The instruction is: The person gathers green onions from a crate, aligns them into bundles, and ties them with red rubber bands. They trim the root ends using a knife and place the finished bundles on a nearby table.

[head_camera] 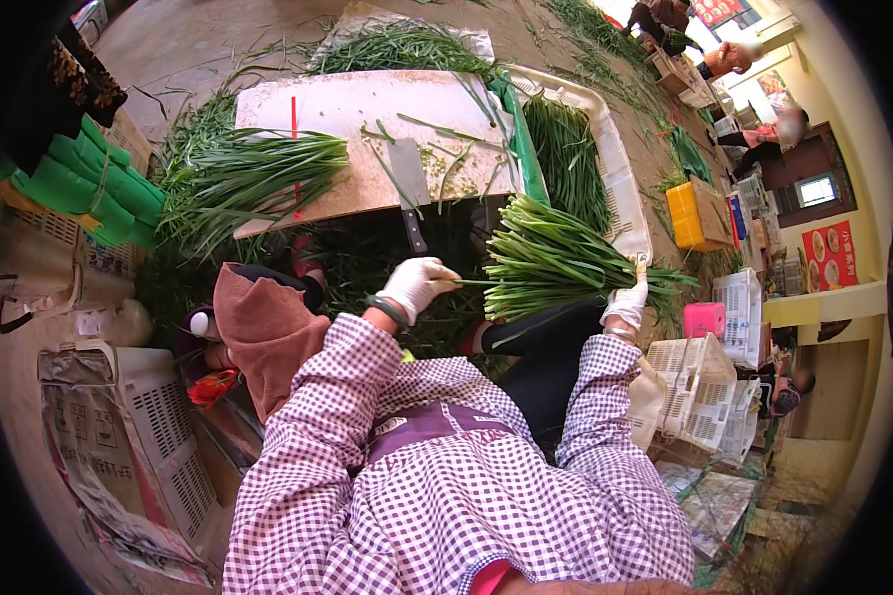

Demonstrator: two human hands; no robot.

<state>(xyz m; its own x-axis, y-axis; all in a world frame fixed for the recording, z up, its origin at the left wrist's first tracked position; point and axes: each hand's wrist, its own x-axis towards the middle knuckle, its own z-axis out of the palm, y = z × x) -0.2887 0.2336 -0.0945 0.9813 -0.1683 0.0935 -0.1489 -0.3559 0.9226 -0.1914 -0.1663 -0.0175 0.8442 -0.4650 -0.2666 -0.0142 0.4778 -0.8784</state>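
In a white glove, my right hand grips a large bunch of Chinese chives, its pale cut ends pointing left. My left hand, also gloved, pinches a single thin green stalk that reaches to the bunch. Above my left hand, a cleaver with a black handle lies on the cutting board, its handle over the near edge. Loose stalks and trimmings surround the blade. A second bunch of chives rests on the board's left part. A green plastic sheet hangs along the board's right edge.
Right of the board, a white plastic crate holds more chives. Cut leaves cover the ground behind the board. At left are green bundles and a white crate. Stacked crates stand at right; several people are in the background.
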